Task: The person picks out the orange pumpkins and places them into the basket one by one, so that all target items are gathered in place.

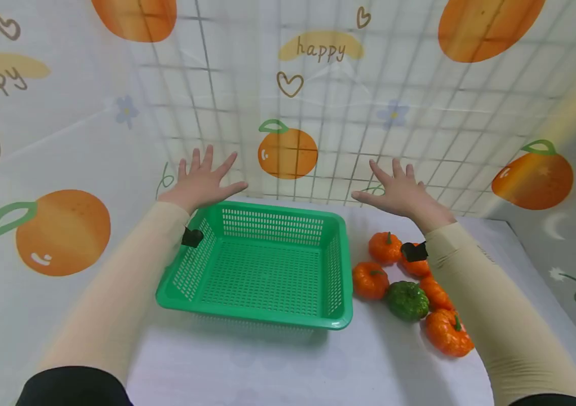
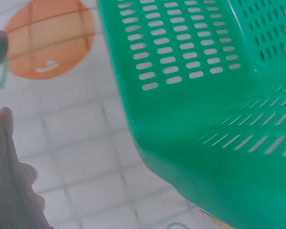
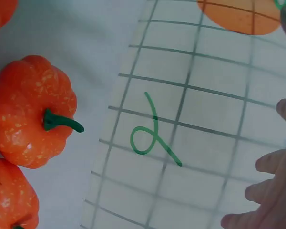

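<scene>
Both hands are raised with fingers spread, holding nothing. My left hand (image 1: 199, 181) hovers over the back left corner of a green plastic basket (image 1: 255, 321); in the left wrist view the basket's slotted wall (image 2: 181, 109) fills the right side, apart from the fingers (image 2: 5, 119). My right hand (image 1: 398, 192) is up behind a group of small pumpkins to the right of the basket. Several are orange, such as the pumpkin (image 1: 384, 248) at the back, and one is a green pumpkin (image 1: 407, 301). In the right wrist view an orange pumpkin (image 3: 31, 112) with a green stem lies well apart from the fingers (image 3: 271, 164).
A white cloth covers the table (image 1: 247, 372). Behind it rises a backdrop (image 1: 237, 101) printed with oranges, hearts and grid lines, which continues along both sides. The nearest orange pumpkin (image 1: 447, 332) lies close to my right sleeve (image 1: 496, 321).
</scene>
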Available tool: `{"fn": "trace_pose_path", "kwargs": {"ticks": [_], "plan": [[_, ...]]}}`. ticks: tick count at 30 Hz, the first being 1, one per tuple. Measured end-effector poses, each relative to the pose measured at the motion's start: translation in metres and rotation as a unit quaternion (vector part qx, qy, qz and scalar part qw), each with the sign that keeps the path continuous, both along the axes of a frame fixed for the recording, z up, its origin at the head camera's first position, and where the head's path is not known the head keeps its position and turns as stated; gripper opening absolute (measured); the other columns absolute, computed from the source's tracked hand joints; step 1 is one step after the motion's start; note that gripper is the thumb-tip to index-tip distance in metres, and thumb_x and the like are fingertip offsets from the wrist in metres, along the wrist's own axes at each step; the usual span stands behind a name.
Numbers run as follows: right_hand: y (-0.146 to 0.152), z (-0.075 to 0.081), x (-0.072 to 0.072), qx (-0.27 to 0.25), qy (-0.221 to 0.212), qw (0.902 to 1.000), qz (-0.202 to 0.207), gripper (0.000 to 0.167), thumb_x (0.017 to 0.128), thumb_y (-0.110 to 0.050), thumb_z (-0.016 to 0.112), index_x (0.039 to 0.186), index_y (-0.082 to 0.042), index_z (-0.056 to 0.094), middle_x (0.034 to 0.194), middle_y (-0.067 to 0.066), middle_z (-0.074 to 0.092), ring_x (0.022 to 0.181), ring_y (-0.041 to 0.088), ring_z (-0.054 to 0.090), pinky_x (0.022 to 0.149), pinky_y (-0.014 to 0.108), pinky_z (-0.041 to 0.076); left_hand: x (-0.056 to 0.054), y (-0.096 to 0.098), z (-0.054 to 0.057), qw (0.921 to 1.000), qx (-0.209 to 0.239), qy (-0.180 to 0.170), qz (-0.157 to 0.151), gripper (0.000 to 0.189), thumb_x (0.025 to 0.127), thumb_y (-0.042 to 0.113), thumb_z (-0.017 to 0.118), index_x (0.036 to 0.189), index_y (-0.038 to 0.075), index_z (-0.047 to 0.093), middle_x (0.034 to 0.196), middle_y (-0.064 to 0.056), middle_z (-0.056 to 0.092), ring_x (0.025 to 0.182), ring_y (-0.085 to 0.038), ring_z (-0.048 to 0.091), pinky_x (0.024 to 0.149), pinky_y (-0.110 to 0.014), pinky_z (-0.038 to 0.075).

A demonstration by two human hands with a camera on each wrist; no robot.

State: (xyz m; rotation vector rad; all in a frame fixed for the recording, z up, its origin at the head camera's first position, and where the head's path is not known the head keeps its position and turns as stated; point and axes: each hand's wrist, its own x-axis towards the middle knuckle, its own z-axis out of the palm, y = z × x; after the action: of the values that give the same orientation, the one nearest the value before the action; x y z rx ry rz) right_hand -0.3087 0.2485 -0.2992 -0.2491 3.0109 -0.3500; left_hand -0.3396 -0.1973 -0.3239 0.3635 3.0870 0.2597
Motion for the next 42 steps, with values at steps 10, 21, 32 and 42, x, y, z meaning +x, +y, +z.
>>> {"fn": "trace_pose_path", "kwargs": {"ticks": [10,21,32,42], "plan": [[0.019,-0.006,0.034,-0.032,0.008,0.9994,0.013,0.101,0.083,-0.083,0.042,0.158,-0.033,-0.002,0.159,0.026,-0.016,0.142,0.052,-0.012,0.100,0.078,0.012,0.036,-0.022,-0.004,0.9989,0.046,0.007,-0.010,0.086,0.086,0.085,0.028,0.155,0.046,-0.004,0.163,-0.015,-0.009,0.145,-0.041,-0.018,0.107,-0.070,-0.005],[0.027,-0.017,0.073,-0.039,0.012,0.9988,0.028,0.101,0.085,-0.078,0.050,0.160,-0.029,0.003,0.160,0.027,-0.008,0.141,0.056,0.003,0.100,0.076,0.017,0.066,-0.040,-0.015,0.9971,0.074,0.010,-0.017,0.086,0.090,0.077,0.037,0.159,0.036,0.007,0.163,-0.019,0.002,0.146,-0.045,-0.007,0.107,-0.072,0.002],[0.041,-0.039,0.107,-0.063,0.013,0.9978,0.017,0.097,0.088,-0.073,0.052,0.160,-0.029,0.006,0.160,0.029,0.001,0.137,0.059,0.018,0.098,0.076,0.022,0.100,-0.066,-0.017,0.9863,0.163,-0.013,-0.020,0.082,0.096,0.063,0.049,0.160,0.023,0.018,0.162,-0.014,0.015,0.147,-0.039,0.013,0.109,-0.065,0.019],[0.061,-0.065,0.136,-0.078,0.021,0.9967,-0.007,0.099,0.086,-0.070,0.059,0.160,-0.021,0.015,0.156,0.033,0.014,0.131,0.061,0.025,0.092,0.079,0.024,0.127,-0.085,-0.028,0.9633,0.260,-0.067,0.006,0.075,0.097,0.058,0.052,0.159,0.031,0.019,0.158,-0.010,0.028,0.141,-0.038,0.031,0.106,-0.061,0.031]]}}
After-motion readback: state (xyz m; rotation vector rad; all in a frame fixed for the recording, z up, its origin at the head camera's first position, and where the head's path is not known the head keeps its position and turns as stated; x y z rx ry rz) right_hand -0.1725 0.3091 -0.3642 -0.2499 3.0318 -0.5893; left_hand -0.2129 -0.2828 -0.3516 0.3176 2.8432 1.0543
